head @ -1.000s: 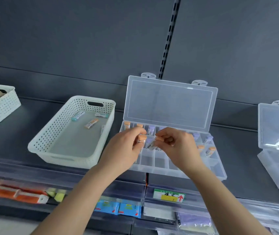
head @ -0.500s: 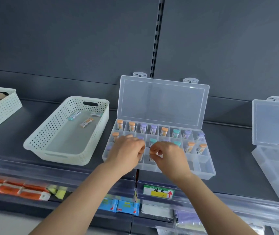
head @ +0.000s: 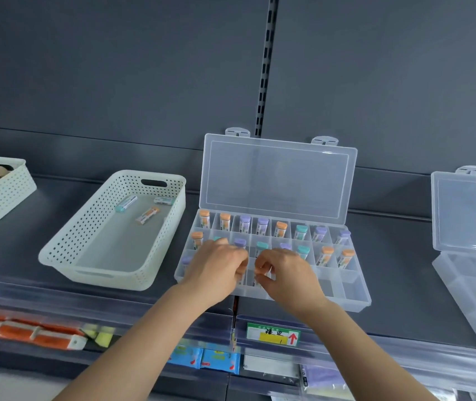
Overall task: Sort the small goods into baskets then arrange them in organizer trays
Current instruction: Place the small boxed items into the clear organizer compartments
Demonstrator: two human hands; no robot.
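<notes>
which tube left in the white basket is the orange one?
The frontmost tube, lying diagonally; the left tube and back tube show teal, no orange.

**One head-worn view, facing the shelf**

The single wide-angle camera is riding on the person's head, looking forward and slightly down at close range. The open organizer tray [head: 352,287] is sitting near the middle of the frame on a grey shelf [head: 402,267]. Below the tray, both forearms are entering from the bottom edge, with the left hand [head: 216,270] and right hand [head: 287,274] meeting over its front row. Left of the tray, a white basket [head: 100,277] is showing whole. Right of the tray, a second clear tray [head: 468,215] is being cropped by the frame edge. Above the tray, the back panel [head: 115,68] is filling the upper half.
</notes>
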